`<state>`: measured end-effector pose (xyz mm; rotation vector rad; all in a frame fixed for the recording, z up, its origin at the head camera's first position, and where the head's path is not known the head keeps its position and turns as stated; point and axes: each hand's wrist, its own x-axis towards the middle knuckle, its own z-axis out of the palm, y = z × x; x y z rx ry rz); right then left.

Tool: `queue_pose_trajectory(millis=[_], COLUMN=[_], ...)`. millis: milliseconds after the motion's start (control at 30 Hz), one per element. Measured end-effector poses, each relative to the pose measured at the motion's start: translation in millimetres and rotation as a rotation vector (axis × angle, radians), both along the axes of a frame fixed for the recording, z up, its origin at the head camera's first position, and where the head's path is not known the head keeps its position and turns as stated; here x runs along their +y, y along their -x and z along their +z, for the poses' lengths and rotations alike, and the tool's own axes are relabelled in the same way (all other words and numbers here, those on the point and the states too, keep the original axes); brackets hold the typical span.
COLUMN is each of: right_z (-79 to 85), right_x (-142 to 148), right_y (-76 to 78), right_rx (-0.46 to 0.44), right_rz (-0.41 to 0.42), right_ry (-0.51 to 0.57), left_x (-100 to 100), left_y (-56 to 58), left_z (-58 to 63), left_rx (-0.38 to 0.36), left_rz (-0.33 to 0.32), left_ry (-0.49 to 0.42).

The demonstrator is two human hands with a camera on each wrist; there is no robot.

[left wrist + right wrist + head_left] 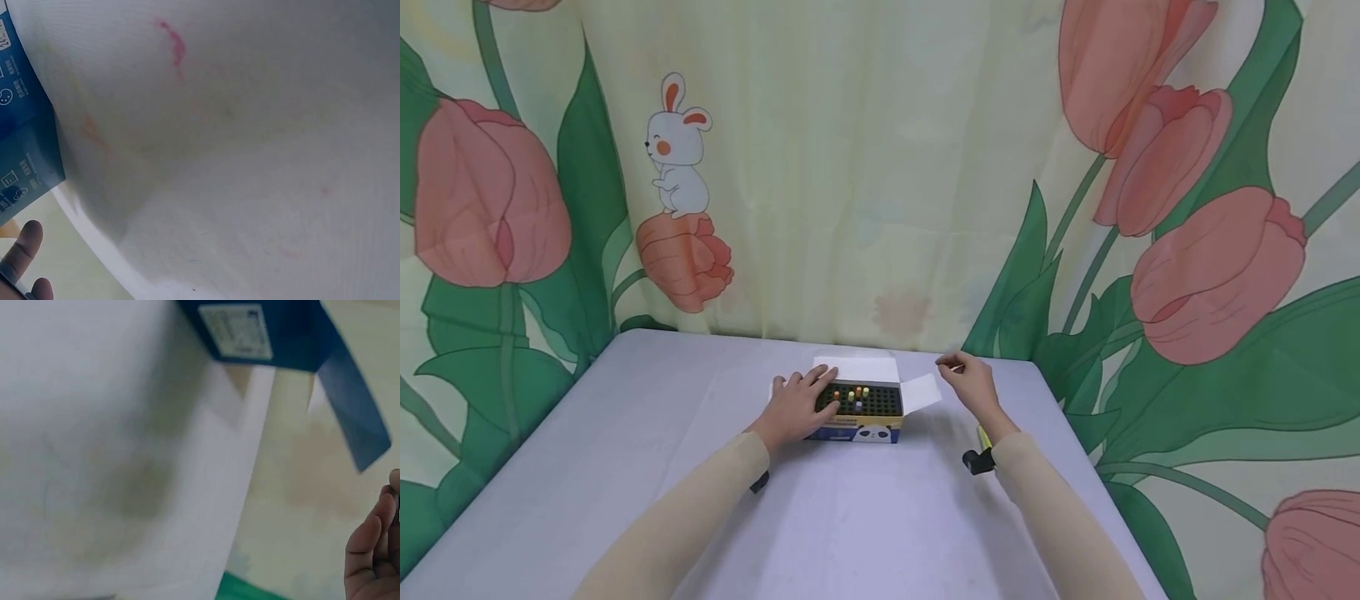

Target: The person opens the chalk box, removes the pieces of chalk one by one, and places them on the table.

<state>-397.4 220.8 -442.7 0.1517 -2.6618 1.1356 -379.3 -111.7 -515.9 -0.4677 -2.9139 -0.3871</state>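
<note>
An open box (854,428) with a panda on its blue and yellow front stands on the table. Its black insert (880,405) has rows of round holes, and several small sticks with orange, yellow and purple ends (858,406) stand in them. My left hand (795,406) rests over the box's left side, fingers spread. To the right of the box, my right hand (972,384) is raised with thumb and fingertips drawn together; I cannot tell whether they pinch something. In the right wrist view its fingers (369,544) show near a blue side flap (353,409).
The box's white lid (857,368) is folded back, and a white flap (921,393) sticks out to the right. Beside my right wrist is a yellow-green item (983,437), partly hidden. A pale cloth covers the table (865,525); a tulip-print curtain (820,183) hangs behind it.
</note>
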Motion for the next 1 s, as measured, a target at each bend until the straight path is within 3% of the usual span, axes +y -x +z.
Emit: queue_pose_trajectory(millis=[400,1000], right_z=[5.5,-23.4], right_x=[-57,-105], right_y=[-3.5,-17.8], right_rx=[0.020,-0.168], right_rz=[0.076,0.245], right_ry=[0.050,-0.003], left_x=[1,2], left_y=[2.0,1.4], left_z=[-0.2,0.3], left_rx=[0.005,-0.010], left_rz=[0.000,0.011], left_ry=[-0.001,0.007])
